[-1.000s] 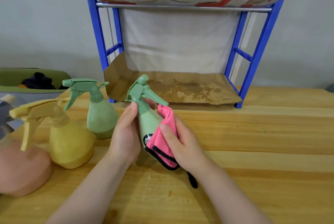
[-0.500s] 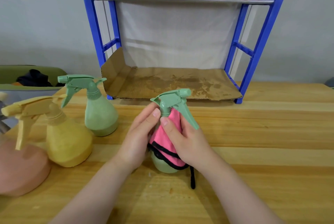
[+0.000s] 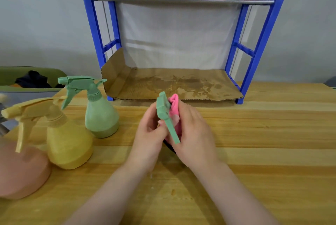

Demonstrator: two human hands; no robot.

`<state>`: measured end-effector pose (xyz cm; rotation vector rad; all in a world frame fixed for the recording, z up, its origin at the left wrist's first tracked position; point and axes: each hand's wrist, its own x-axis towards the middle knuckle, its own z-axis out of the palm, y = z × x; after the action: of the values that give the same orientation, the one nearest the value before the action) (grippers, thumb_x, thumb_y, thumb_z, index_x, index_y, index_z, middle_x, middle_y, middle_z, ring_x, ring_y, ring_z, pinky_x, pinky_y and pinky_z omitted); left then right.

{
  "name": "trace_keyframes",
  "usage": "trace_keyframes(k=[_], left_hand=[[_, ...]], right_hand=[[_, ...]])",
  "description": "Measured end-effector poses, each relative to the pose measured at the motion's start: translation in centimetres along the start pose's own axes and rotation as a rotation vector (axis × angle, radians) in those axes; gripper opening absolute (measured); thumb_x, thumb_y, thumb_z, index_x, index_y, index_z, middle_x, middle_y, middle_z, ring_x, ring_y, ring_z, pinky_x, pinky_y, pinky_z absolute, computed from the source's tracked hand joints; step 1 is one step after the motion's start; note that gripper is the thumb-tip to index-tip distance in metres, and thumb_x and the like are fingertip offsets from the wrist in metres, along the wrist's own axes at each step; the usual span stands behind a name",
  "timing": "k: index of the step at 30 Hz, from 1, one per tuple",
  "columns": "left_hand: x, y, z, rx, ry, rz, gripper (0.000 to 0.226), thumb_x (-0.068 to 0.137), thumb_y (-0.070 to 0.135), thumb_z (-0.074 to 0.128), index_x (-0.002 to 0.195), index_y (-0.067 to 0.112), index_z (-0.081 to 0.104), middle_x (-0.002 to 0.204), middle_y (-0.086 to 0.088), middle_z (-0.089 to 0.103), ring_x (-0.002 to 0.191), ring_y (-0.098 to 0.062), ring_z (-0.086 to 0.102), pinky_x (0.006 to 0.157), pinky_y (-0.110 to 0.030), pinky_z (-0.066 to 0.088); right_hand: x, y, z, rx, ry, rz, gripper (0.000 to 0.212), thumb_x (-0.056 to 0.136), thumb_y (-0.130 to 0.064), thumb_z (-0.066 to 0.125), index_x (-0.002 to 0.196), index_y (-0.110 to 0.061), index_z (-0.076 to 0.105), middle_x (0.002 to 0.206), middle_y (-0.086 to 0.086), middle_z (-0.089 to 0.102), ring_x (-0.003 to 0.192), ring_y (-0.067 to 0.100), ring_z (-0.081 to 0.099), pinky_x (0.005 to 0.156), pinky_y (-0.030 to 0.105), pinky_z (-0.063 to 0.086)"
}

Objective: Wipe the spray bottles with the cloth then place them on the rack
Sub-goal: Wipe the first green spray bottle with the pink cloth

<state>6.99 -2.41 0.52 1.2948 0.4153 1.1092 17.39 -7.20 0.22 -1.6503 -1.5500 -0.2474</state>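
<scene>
While you are turning the green spray bottle (image 3: 166,117) above the table (image 3: 263,143), left hand (image 3: 148,133) pinching its neck and right hand (image 3: 193,133) wrapping the pink cloth (image 3: 175,110) round it, the trigger is risking a squeeze, spraying the rack (image 3: 261,30).

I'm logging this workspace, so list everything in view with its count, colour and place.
held spray bottle: one, green, between both hands at centre
cloth: one, pink, wrapped against the held spray bottle
standing green bottle: one, green, table left
yellow bottle: one, yellow, table left, nearer
pink bottle: one, pink, left edge, partly cut off
rack: one, blue, back of table, cardboard-lined
table: one, wooden
bin: one, green, far left
left hand: grip on the held spray bottle
right hand: grip on the cloth
</scene>
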Motion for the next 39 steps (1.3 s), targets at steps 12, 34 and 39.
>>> trace_keyframes(k=[12, 34, 39], left_hand=[[1.0, 1.5, -2.1, -0.323, 0.267, -0.031, 0.042, 0.075, 0.041, 0.068, 0.112, 0.022, 0.071, 0.107, 0.001, 0.071, 0.107, -0.016, 0.067, 0.084, -0.028, 0.055], [0.5, 1.5, -2.2, -0.169, 0.058, -0.001, 0.046, 0.066, 0.042, 0.085, 0.105, 0.019, 0.075, 0.105, -0.007, 0.074, 0.098, -0.021, 0.070, 0.082, -0.031, 0.057], [0.1, 1.5, -1.8, -0.051, -0.011, 0.013, 0.044, 0.067, 0.047, 0.084, 0.103, 0.022, 0.076, 0.107, -0.007, 0.074, 0.103, -0.023, 0.070, 0.084, -0.028, 0.055]], right_hand=[[-0.3, 0.8, 0.3, 0.285, -0.199, 0.065, 0.065, 0.092, -0.061, 0.047, 0.149, -0.033, 0.033, 0.143, -0.021, 0.044, 0.131, -0.007, 0.039, 0.104, 0.013, 0.034], [0.1, 0.7, -0.1, 0.662, -0.315, 0.165, 0.047, 0.089, -0.062, 0.050, 0.134, -0.052, 0.039, 0.134, -0.017, 0.059, 0.123, -0.001, 0.055, 0.104, 0.033, 0.047], [0.0, 0.5, -0.3, 0.673, -0.306, 0.172, 0.042, 0.092, -0.056, 0.051, 0.130, -0.038, 0.052, 0.124, -0.017, 0.065, 0.115, 0.003, 0.062, 0.099, 0.039, 0.051]])
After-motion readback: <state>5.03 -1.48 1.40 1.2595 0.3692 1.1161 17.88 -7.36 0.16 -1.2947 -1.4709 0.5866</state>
